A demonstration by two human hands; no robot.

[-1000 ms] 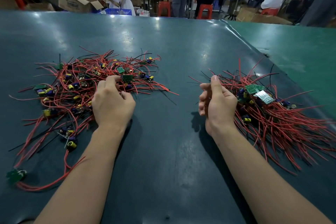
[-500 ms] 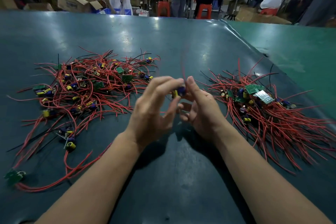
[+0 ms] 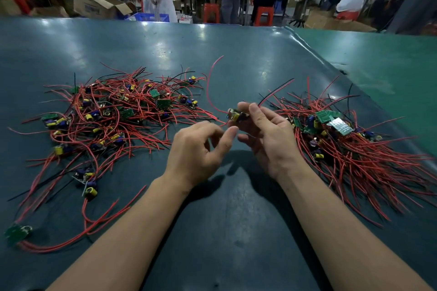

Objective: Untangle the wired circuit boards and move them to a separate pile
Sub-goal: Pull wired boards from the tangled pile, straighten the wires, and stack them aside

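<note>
A tangled pile of wired circuit boards [image 3: 118, 116], with red and black leads, lies on the left of the table. A second pile [image 3: 343, 146] lies on the right, its wires fanned out. Between the two piles, my right hand [image 3: 269, 139] pinches one small circuit board [image 3: 235, 116] with a yellow part. The board's red wire [image 3: 209, 85] arcs upward, and a black lead points right. Just left of and below the board is my left hand [image 3: 198, 149], fingers apart and thumb near a red wire, gripping nothing that I can see.
The dark green table [image 3: 224, 231] meets a lighter green table [image 3: 390, 64] at the right. One loose board [image 3: 16, 231] with long red wires lies at the near left. People, cardboard boxes and red stools [image 3: 211, 13] stand beyond the far edge.
My left hand pulled a board out of the left pile and carried it to the middle. The board passed into my right hand, and both hands have shifted right toward the second pile.
</note>
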